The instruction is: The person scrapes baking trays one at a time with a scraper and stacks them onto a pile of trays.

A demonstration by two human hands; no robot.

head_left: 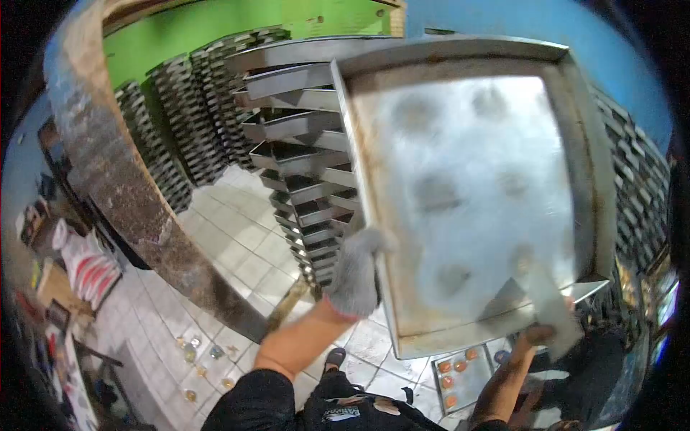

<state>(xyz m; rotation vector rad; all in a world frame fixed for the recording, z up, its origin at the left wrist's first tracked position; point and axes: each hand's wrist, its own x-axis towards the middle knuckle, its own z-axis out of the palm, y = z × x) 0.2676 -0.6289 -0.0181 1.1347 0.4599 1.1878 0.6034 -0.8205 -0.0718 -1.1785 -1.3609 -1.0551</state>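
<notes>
A large metal baking tray [474, 144] is held up tilted in front of me, its inside facing me with several dark round marks on it. My left hand [356, 273], in a grey glove, is closed on the tray's left rim. Low on the right, my right hand [537, 335] is closed around a flat, wide-bladed scraper [550, 302]. The blade lies over the tray's lower right part; motion blur hides whether it touches. Most of the right fingers are hard to make out.
Behind the tray stands a tall crisscross stack of metal trays [305, 151], with more stacks [172, 108] by the green wall. Below is a smaller tray [471, 384] with several round orange-brown pieces. Small round scraps [190, 395] lie on the tiled floor. A worn pillar [144, 194] rises at left.
</notes>
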